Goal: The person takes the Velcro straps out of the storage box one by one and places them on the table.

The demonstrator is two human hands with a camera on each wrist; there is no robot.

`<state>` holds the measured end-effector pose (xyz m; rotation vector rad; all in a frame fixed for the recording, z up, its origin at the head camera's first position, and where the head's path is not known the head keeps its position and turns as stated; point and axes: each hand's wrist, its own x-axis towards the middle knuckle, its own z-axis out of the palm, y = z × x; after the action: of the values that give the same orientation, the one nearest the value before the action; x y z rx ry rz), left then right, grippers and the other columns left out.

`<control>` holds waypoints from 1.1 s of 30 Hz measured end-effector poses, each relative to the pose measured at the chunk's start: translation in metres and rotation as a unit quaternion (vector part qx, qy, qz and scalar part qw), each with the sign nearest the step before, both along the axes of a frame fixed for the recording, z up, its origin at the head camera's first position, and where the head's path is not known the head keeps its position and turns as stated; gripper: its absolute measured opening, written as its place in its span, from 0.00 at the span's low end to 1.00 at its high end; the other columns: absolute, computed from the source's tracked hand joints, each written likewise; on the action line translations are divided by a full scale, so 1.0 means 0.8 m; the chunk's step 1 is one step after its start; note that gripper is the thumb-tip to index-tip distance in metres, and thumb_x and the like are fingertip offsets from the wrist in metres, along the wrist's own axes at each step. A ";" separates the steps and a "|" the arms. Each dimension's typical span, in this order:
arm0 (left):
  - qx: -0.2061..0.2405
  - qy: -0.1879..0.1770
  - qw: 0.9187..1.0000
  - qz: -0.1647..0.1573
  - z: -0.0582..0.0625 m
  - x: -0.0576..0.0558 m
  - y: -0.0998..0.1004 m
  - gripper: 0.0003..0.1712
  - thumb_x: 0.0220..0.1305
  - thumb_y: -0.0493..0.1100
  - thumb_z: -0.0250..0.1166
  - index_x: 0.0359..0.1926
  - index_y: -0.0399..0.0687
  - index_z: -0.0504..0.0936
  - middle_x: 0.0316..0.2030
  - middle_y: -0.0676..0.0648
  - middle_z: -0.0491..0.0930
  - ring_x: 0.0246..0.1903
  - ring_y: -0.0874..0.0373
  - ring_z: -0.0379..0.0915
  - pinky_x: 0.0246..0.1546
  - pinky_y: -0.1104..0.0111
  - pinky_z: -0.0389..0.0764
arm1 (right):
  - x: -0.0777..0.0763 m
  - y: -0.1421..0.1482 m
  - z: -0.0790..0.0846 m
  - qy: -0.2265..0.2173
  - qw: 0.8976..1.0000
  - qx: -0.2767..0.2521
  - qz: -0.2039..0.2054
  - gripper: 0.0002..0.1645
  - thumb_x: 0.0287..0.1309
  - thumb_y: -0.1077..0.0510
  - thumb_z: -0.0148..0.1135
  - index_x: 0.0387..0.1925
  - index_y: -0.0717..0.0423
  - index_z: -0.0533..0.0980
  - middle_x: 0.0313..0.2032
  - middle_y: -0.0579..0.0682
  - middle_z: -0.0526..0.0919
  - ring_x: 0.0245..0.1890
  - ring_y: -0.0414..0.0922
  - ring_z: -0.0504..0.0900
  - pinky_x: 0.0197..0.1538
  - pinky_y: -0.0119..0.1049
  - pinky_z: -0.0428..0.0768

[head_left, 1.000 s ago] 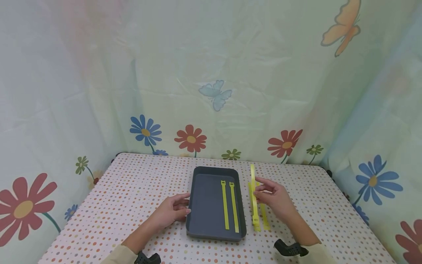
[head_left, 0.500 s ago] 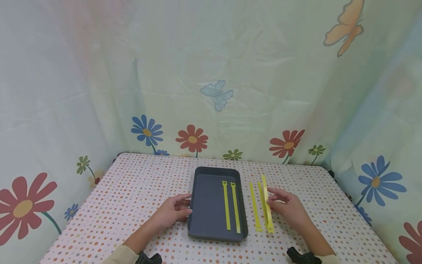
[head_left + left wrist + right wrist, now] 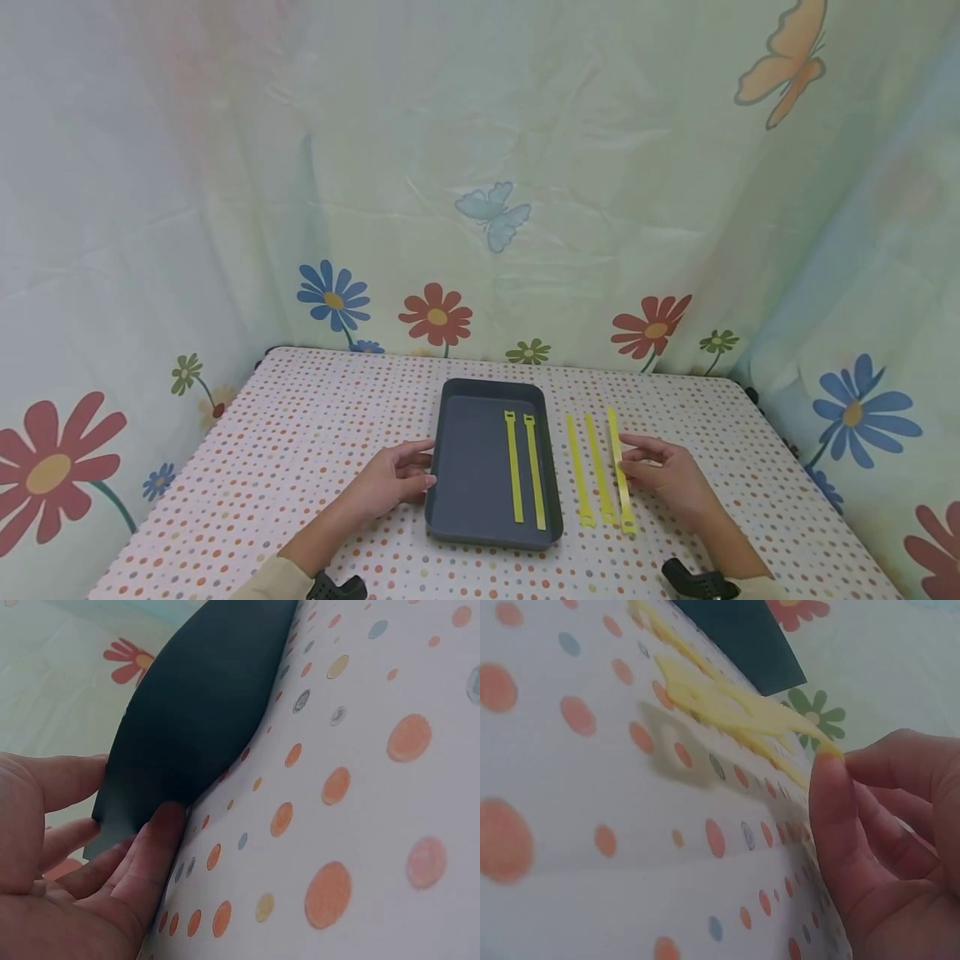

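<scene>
Right hand fingers are pinched on the outermost yellow strap, laid at three o'clock of two more straps, apparently to line it up alongside; the dark grey tray, holding another pair of straps, is steadied at nine o'clock by relaxed left hand fingers on a polka-dot table framed by flowered curtains

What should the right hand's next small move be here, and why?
Probably let go of the rightmost yellow strap and draw the right hand back. The strap looks to lie flat on the table, parallel to two others beside the dark tray, yet the fingertips pinch its edge. The left hand touches the tray's side.
</scene>
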<state>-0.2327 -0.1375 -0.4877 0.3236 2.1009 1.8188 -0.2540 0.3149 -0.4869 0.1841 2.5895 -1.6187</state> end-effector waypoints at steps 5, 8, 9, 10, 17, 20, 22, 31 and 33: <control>-0.003 0.002 1.000 0.003 0.002 0.002 -0.001 0.39 0.69 0.40 0.68 0.76 0.38 0.64 0.67 0.31 0.72 0.59 0.47 0.80 0.51 0.63 0.88 | -0.005 0.001 -0.001 -0.003 0.999 0.036 0.005 0.36 0.61 0.61 0.71 0.69 0.63 0.72 0.45 0.57 0.84 0.38 0.44 0.86 0.38 0.36 0.90; -0.002 0.001 1.000 0.004 0.002 0.002 -0.002 0.39 0.69 0.40 0.68 0.76 0.38 0.63 0.67 0.30 0.72 0.59 0.47 0.80 0.51 0.64 0.88 | -0.008 0.002 0.001 -0.003 0.999 0.042 0.011 0.35 0.62 0.62 0.70 0.69 0.66 0.71 0.44 0.58 0.84 0.36 0.45 0.86 0.37 0.37 0.90; -0.001 0.002 1.000 0.004 0.003 0.002 -0.002 0.39 0.69 0.40 0.68 0.76 0.38 0.63 0.67 0.30 0.72 0.59 0.47 0.80 0.51 0.63 0.88 | -0.009 0.002 0.001 -0.005 0.999 0.043 0.011 0.35 0.62 0.62 0.70 0.68 0.66 0.71 0.44 0.58 0.84 0.36 0.45 0.86 0.37 0.37 0.90; -0.001 0.002 1.000 0.003 0.003 0.002 -0.002 0.39 0.69 0.40 0.68 0.76 0.38 0.63 0.67 0.30 0.72 0.59 0.47 0.80 0.51 0.63 0.88 | -0.010 0.002 0.002 -0.006 0.999 0.049 0.011 0.34 0.62 0.62 0.70 0.68 0.66 0.72 0.43 0.57 0.84 0.35 0.45 0.86 0.36 0.37 0.89; -0.002 0.004 1.000 0.003 0.001 0.000 -0.002 0.39 0.68 0.41 0.69 0.76 0.38 0.64 0.67 0.31 0.73 0.57 0.50 0.81 0.50 0.65 0.88 | -0.015 0.001 0.005 -0.021 0.994 0.107 0.012 0.30 0.61 0.63 0.70 0.65 0.65 0.75 0.39 0.55 0.85 0.30 0.44 0.84 0.33 0.35 0.87; 0.000 0.003 1.000 0.002 0.001 0.000 -0.001 0.39 0.69 0.41 0.69 0.76 0.38 0.64 0.67 0.31 0.73 0.57 0.50 0.81 0.51 0.65 0.87 | -0.018 -0.002 0.005 -0.027 0.992 0.123 0.002 0.29 0.60 0.63 0.69 0.63 0.64 0.77 0.38 0.54 0.84 0.29 0.44 0.84 0.32 0.35 0.86; 0.000 0.004 1.000 0.002 0.001 0.000 -0.001 0.39 0.69 0.40 0.69 0.76 0.38 0.64 0.67 0.31 0.73 0.57 0.50 0.80 0.51 0.64 0.87 | -0.018 -0.005 0.006 -0.022 0.991 0.131 -0.001 0.28 0.59 0.64 0.69 0.62 0.66 0.77 0.38 0.55 0.84 0.28 0.43 0.84 0.31 0.35 0.86; -0.009 0.005 1.000 0.007 0.002 0.003 -0.001 0.39 0.68 0.41 0.69 0.75 0.38 0.65 0.66 0.31 0.73 0.57 0.50 0.81 0.51 0.64 0.87 | -0.019 -0.014 0.011 -0.013 0.984 0.179 -0.010 0.25 0.58 0.64 0.67 0.57 0.68 0.79 0.36 0.55 0.85 0.26 0.41 0.83 0.29 0.34 0.84; -0.009 0.005 1.000 0.007 0.003 0.003 -0.001 0.39 0.68 0.41 0.69 0.75 0.38 0.65 0.66 0.31 0.73 0.57 0.50 0.81 0.51 0.64 0.87 | -0.020 -0.015 0.011 -0.013 0.982 0.189 -0.010 0.24 0.58 0.64 0.67 0.57 0.68 0.79 0.35 0.54 0.85 0.26 0.41 0.83 0.29 0.34 0.84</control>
<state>-0.2301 -0.1383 -0.4856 0.3142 2.1304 1.8088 -0.2698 0.3030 -0.4777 0.2534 2.8561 -1.1046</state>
